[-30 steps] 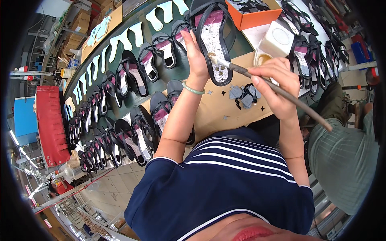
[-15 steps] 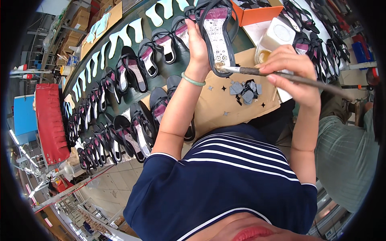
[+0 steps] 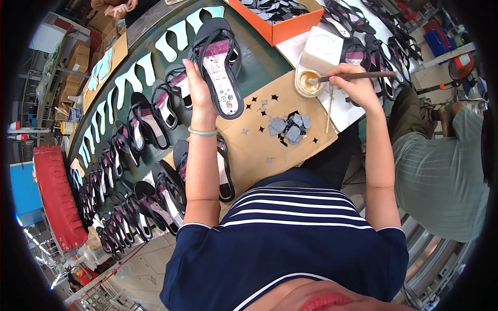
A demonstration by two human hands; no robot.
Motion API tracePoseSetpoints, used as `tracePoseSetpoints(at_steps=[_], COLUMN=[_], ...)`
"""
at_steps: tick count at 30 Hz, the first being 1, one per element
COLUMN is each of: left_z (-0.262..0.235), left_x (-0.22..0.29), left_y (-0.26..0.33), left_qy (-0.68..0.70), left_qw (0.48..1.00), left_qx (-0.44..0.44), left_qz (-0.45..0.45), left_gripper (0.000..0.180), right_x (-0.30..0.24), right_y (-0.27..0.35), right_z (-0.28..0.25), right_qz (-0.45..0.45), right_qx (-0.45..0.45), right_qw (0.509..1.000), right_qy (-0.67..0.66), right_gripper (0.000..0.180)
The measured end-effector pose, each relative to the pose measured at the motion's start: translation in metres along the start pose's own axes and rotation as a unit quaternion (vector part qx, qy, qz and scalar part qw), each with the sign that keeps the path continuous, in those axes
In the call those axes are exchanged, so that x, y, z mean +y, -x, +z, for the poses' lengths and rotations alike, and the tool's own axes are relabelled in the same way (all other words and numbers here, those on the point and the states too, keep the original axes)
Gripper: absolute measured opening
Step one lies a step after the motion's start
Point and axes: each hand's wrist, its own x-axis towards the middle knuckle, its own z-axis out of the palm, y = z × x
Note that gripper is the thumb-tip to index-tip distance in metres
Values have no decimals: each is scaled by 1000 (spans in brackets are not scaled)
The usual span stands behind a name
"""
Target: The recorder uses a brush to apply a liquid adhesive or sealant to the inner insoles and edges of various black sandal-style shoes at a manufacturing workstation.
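Raised over the brown cardboard sheet [image 3: 244, 160], a black strappy sandal [image 3: 219, 78] is gripped by my left hand [image 3: 199, 93] along its left side. Its pale inner sole with a purple band faces up. My right hand [image 3: 355, 85] pinches the handle of a brush [image 3: 374, 75]. The bristle end is inside the open jar [image 3: 309, 91] of cream-coloured paste at the sheet's far right edge. A pile of grey and black cut pieces [image 3: 291, 127] lies on the sheet, with several small star-shaped bits around it.
Behind the jar stands a white plastic container [image 3: 321, 49]. An orange box [image 3: 282, 31] of dark pieces is farther back. Rows of sandals [image 3: 140, 122] and pale insole pieces [image 3: 124, 85] line the green table at left; more sandals are at right. A person in grey-green [image 3: 441, 171] sits at right.
The brush has left the sandal's sole and its bristles are now in the jar. The sandal appears lower and further left, partly because the view has shifted. A person's hands now show at top left.
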Motion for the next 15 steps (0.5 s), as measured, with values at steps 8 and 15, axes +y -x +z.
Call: tracePoseSetpoints(at_steps=[8, 15], left_z=[-10, -6], left_x=[-7, -13], left_y=[-3, -3], left_qy=[-28, -80], left_qw=[999, 997], left_qx=[-2, -5], left_qz=[-25, -7], left_gripper=[69, 69], right_x=[-12, 1], right_y=[12, 44], right_z=[-24, -18], right_qz=[-25, 31], right_qx=[44, -38], right_qw=[981, 913], right_qy=[-189, -406], right_gripper=[15, 18])
